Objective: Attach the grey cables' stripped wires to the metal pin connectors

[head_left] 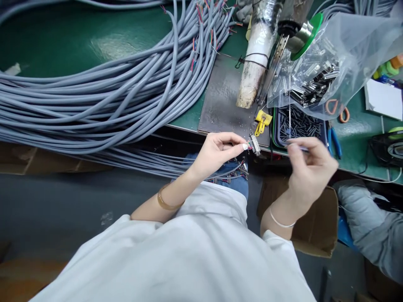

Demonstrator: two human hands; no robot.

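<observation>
My left fingers [233, 152] pinch wired connector [254, 144] at near edge of bench [132, 29], right fingers [296, 156] pinch thin strand [290, 105]; lap connectors [244, 168] look done, far cable ends [193, 63] lack any, plenty left

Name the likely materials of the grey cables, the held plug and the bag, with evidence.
Grey cables: smooth satin jackets, probably plastic; soft highlights, gentle bends.
Held plug: silvery shell, probably shiny metal; bright glints.
Bag: thin, hazy film, likely plastic; contents show through.
</observation>
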